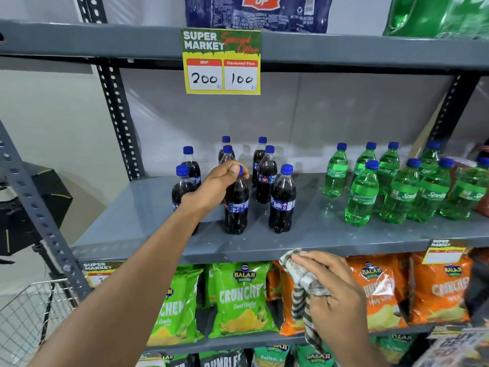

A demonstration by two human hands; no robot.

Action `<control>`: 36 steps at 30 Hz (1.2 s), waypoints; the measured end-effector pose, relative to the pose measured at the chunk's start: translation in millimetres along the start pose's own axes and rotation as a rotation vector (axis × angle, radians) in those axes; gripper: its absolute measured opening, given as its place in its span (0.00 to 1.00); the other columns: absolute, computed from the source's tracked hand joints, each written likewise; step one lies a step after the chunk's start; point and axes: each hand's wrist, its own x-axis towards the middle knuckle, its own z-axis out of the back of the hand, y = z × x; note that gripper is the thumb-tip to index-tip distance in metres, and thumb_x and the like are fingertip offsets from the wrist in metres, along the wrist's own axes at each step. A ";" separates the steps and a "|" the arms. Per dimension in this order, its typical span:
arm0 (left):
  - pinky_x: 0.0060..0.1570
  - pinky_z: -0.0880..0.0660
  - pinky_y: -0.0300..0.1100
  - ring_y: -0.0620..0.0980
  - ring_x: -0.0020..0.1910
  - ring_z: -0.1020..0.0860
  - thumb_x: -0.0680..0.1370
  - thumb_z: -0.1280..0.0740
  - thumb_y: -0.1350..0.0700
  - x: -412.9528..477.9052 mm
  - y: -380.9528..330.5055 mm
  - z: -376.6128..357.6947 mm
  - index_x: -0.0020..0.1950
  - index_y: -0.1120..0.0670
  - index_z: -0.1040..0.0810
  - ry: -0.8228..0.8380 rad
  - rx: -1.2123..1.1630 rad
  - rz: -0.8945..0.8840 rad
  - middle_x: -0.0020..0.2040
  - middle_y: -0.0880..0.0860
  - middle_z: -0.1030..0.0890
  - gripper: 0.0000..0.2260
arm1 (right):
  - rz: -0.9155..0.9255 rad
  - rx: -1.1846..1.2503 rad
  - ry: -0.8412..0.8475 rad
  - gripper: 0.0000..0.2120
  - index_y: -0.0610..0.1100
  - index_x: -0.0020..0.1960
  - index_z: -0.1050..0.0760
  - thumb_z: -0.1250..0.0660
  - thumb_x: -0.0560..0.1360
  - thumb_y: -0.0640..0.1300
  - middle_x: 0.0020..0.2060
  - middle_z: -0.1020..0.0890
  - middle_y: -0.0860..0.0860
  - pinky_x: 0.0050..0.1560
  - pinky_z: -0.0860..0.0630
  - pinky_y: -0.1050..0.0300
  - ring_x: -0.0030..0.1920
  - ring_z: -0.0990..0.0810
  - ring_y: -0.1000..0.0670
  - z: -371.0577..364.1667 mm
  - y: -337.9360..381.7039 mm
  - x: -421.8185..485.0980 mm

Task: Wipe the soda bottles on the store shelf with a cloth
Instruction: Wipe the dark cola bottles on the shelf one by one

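Note:
Several dark cola bottles with blue caps stand on the grey middle shelf point(312, 234). My left hand point(217, 186) is closed around the cap of a front cola bottle point(236, 207), which stands upright on the shelf. Another cola bottle point(282, 202) stands just to its right. My right hand point(333, 292) is below the shelf's front edge and grips a crumpled white and dark checked cloth point(301, 284); the cloth touches no bottle. Several green Sprite bottles point(362, 197) stand on the same shelf to the right.
A yellow price sign point(221, 62) hangs from the upper shelf. Green chip bags point(242, 298) and orange chip bags point(439, 287) fill the shelf below. A wire basket point(29, 313) sits at lower left beside the slotted grey upright point(39, 207).

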 end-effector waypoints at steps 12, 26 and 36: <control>0.61 0.27 0.36 0.44 0.61 0.23 0.82 0.37 0.51 -22.7 -12.8 18.0 0.69 0.47 0.26 -0.213 0.065 -0.386 0.61 0.47 0.20 0.15 | 0.026 0.006 -0.005 0.35 0.43 0.58 0.16 0.42 0.59 0.19 0.56 0.21 0.59 0.60 0.27 0.63 0.59 0.23 0.50 -6.9 -4.5 9.2; 0.63 0.25 0.48 0.43 0.61 0.22 0.78 0.32 0.43 -38.4 27.2 86.2 0.61 0.39 0.21 -0.317 0.054 -0.052 0.64 0.46 0.21 0.12 | 0.177 0.090 0.014 0.36 0.44 0.59 0.17 0.43 0.58 0.22 0.57 0.21 0.58 0.59 0.27 0.59 0.59 0.23 0.48 -48.5 27.7 28.7; 0.57 0.22 0.40 0.50 0.59 0.16 0.84 0.40 0.44 -45.5 9.6 81.9 0.43 0.46 0.20 -0.193 -0.243 -0.036 0.54 0.51 0.12 0.14 | 0.252 0.114 0.044 0.28 0.41 0.58 0.16 0.41 0.64 0.25 0.56 0.20 0.54 0.58 0.24 0.53 0.59 0.22 0.46 -73.1 60.6 60.2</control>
